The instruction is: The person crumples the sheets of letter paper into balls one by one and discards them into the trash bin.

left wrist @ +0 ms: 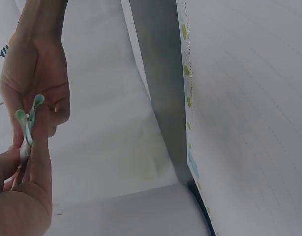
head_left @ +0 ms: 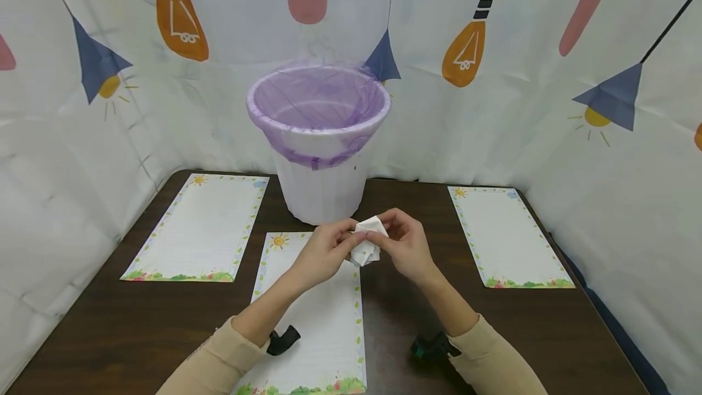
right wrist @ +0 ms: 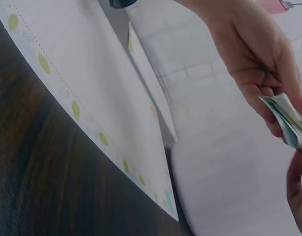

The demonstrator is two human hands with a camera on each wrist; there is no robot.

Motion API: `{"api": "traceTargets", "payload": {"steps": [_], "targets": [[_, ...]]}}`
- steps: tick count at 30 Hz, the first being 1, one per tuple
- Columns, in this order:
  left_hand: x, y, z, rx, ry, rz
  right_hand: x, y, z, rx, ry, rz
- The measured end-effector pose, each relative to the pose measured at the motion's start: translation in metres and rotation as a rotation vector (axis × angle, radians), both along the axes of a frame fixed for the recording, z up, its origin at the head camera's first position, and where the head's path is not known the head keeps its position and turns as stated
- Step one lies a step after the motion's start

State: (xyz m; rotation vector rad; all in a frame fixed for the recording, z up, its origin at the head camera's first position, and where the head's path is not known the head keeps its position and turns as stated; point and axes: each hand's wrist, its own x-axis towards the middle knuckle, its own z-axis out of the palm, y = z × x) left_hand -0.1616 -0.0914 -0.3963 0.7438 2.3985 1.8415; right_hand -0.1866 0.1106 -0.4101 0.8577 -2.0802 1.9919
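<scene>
Paper sheets first, left to right: left bordered sheet (head_left: pixel 198 229) flat on dark table (head_left: pixel 109 316); your left hand (head_left: pixel 323 253) pinches crumpled paper wad (head_left: pixel 366 241) from left side, fingers curled on it. Wad sits between both hands, raised above middle sheet (head_left: pixel 318 316), just in front of white bin with purple liner (head_left: pixel 320 139). Your right hand (head_left: pixel 404 245) pinches wad from right, fingertips clamped on top edge. Both hands equally near; bin lies straight ahead, beyond wad. Right sheet (head_left: pixel 507 238) well apart.
</scene>
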Motion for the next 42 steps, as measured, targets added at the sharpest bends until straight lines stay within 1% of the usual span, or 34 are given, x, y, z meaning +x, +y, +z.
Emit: {"api": "traceTargets", "payload": {"steps": [5,7,10,13,16,20,22,24,27,30,36,39,42], "targets": [[-0.002,0.003,-0.001,0.049,-0.02,0.014,0.004,-0.009,-0.002,-0.084,0.068,-0.029],[-0.003,0.004,-0.002,0.064,-0.036,0.022,0.004,-0.011,-0.005,-0.096,0.125,-0.037],[-0.004,0.004,-0.004,0.088,-0.064,0.015,0.003,-0.012,-0.009,-0.088,0.251,-0.067],[-0.005,0.004,-0.005,0.112,-0.089,-0.006,-0.001,-0.01,-0.012,-0.07,0.37,-0.094],[-0.006,0.003,-0.005,0.136,-0.108,-0.041,-0.005,-0.009,-0.012,-0.059,0.459,-0.107],[-0.008,0.0,-0.004,0.174,-0.164,-0.127,-0.01,-0.005,-0.013,-0.048,0.517,-0.09],[-0.008,-0.001,-0.003,0.191,-0.202,-0.166,-0.011,-0.003,-0.014,-0.054,0.495,-0.07],[-0.007,-0.003,-0.003,0.192,-0.223,-0.17,-0.011,-0.001,-0.016,-0.06,0.434,-0.052],[-0.006,-0.006,-0.003,0.182,-0.222,-0.139,-0.01,0.003,-0.019,-0.06,0.318,-0.034],[-0.005,-0.006,-0.003,0.172,-0.207,-0.094,-0.006,0.005,-0.02,-0.047,0.232,-0.014],[-0.005,-0.003,0.001,0.224,-0.235,-0.038,-0.002,0.003,-0.015,-0.055,0.083,0.045],[-0.006,-0.001,0.0,0.252,-0.25,-0.03,0.0,0.001,-0.013,-0.063,-0.003,0.03],[-0.007,0.002,-0.002,0.273,-0.248,-0.03,0.003,-0.003,-0.008,-0.095,-0.067,-0.01]]}}
